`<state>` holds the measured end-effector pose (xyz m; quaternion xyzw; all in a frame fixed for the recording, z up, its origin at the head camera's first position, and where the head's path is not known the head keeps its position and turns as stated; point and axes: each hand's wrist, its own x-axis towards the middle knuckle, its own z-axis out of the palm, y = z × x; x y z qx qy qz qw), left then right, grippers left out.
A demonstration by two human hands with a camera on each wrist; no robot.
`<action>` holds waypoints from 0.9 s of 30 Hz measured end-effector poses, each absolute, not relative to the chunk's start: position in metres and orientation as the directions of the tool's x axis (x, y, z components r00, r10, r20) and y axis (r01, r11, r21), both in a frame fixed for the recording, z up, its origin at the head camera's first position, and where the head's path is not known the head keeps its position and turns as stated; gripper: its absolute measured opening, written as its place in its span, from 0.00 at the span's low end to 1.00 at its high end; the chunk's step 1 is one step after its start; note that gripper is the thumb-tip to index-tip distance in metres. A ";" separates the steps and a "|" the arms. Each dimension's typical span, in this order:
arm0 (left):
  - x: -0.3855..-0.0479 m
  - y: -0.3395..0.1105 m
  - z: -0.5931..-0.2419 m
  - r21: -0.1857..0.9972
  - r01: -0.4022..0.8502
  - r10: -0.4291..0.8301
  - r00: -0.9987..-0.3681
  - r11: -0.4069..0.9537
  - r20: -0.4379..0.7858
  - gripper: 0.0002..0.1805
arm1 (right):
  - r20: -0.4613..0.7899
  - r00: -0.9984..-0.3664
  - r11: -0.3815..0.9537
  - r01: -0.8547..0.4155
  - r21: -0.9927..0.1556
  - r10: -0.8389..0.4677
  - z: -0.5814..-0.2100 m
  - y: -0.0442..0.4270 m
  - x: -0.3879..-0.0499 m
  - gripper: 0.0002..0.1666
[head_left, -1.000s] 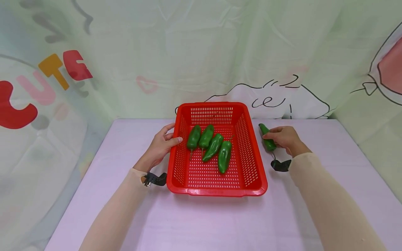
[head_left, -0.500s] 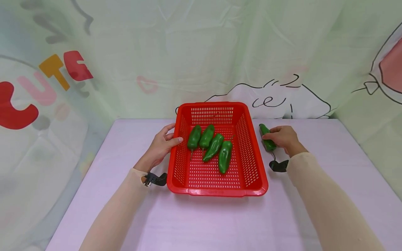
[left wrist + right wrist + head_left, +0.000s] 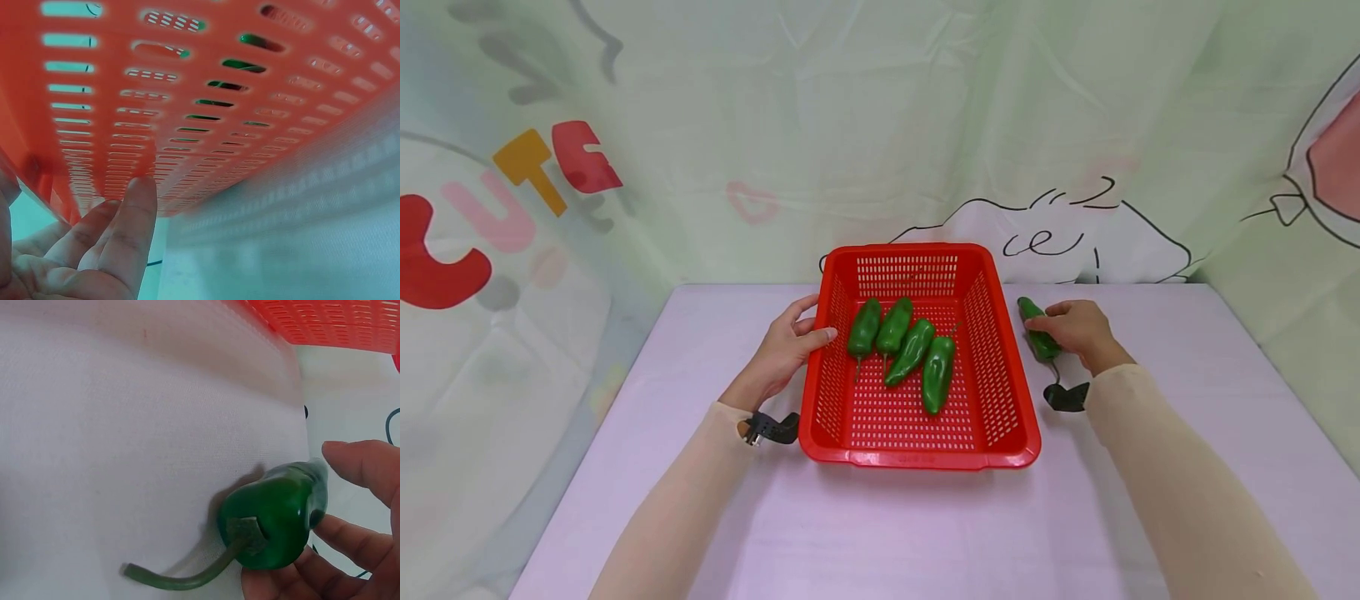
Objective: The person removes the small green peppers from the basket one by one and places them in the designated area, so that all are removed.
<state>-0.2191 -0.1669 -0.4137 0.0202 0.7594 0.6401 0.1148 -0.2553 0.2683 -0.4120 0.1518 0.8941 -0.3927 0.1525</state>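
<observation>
My left hand (image 3: 782, 354) grips the left rim of a red plastic basket (image 3: 917, 458), thumb over the edge. In the left wrist view its fingers (image 3: 134, 231) lie against the basket's slotted outer wall. Several green peppers (image 3: 937, 375) lie inside, in the left and middle part. Just right of the basket, my right hand (image 3: 1082, 329) holds another green pepper (image 3: 1040, 340) low at the table, thumb across it. In the right wrist view this pepper's curved stem (image 3: 181, 582) points away from the hand, and the fingers (image 3: 353, 540) curl behind its body.
The basket stands on a table with a pale lilac cover (image 3: 910, 533). A pale green printed cloth (image 3: 850, 125) hangs right behind the table's far edge. Dark straps (image 3: 775, 427) sit at both wrists.
The pepper under my right hand has shifted very slightly, its stem end turning a little to the right. My left hand and the basket stay as they were.
</observation>
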 end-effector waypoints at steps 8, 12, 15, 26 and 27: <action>-0.219 -0.167 -0.413 0.978 -0.115 0.180 -0.973 0.172 -0.146 0.41 | -0.395 -0.904 0.642 0.399 -0.654 0.160 -0.405 0.269 -0.252 0.48; -0.219 -0.167 -0.413 0.978 -0.119 0.177 -0.973 0.173 -0.149 0.41 | -0.375 -0.913 0.653 0.384 -0.653 0.161 -0.399 0.269 -0.250 0.52; -0.219 -0.167 -0.413 0.978 -0.118 0.177 -0.973 0.174 -0.149 0.41 | -0.344 -0.926 0.648 0.360 -0.671 0.157 -0.394 0.268 -0.248 0.54; -0.218 -0.167 -0.413 0.980 -0.111 0.182 -0.973 0.167 -0.141 0.41 | -0.214 -0.970 0.608 0.240 -0.757 0.116 -0.362 0.248 -0.241 0.57; -0.218 -0.167 -0.413 0.980 -0.109 0.183 -0.973 0.166 -0.140 0.41 | -0.206 -0.972 0.603 0.231 -0.764 0.111 -0.358 0.246 -0.241 0.57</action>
